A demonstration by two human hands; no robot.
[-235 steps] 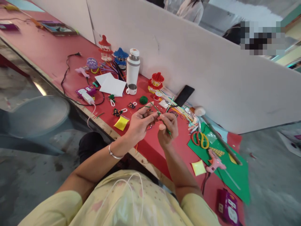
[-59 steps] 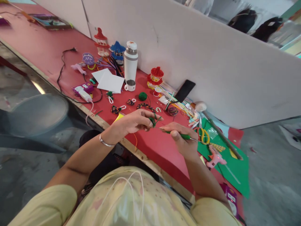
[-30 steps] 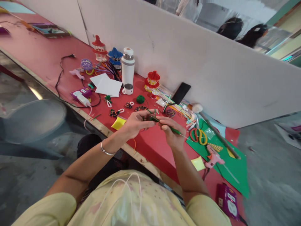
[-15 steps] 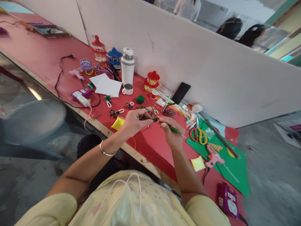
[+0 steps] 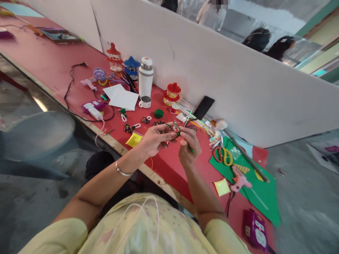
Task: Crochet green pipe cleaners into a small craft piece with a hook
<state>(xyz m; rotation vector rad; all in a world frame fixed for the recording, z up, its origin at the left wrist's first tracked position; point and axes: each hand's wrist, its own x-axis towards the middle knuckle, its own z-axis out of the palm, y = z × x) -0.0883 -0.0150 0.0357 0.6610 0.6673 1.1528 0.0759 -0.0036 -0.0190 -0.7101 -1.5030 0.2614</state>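
My left hand is closed, thumb and fingers pinching a small piece of dark green crochet. Green yarn runs over its raised forefinger. Against the piece's right side, my right hand is closed round a crochet hook; only part of the green handle shows, and the tip is hidden by fingers. Beyond my hands lies a ball of green yarn. Dark multicoloured crocheted pieces with white bead loops, one of them a keychain-like piece, lie left of it.
A white flask and steel cup stand behind. To the right are scissors, a pink glue gun and a green sheet. A phone leans by the partition. A grey stool stands left.
My right hand has turned and drawn in closer to the left fingers, so the hook's metal shaft no longer shows. The left hand keeps its pinch on the green crochet. The view has shifted slightly.
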